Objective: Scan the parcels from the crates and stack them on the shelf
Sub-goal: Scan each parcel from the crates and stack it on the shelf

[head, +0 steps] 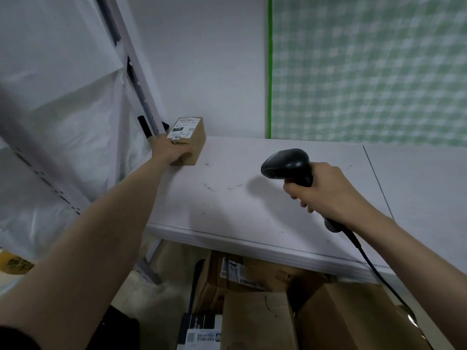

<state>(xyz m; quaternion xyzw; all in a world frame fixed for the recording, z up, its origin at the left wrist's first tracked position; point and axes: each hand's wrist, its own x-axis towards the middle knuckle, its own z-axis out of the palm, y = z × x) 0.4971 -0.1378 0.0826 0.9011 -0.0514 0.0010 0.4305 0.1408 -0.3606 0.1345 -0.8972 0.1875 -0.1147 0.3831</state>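
left hand [174, 154] has its grip closed around a small parcel [188, 137] at the shelf's [252, 198] back left corner; right hand [321, 190] grips a black scanner [288, 165] over the shelf

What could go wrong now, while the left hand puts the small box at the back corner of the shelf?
The small box stands close to the shelf's left edge, beside the post; a push from the left hand might tip it off. The scanner cable hangs from the right hand over the shelf's front edge and might snag on the parcels below.
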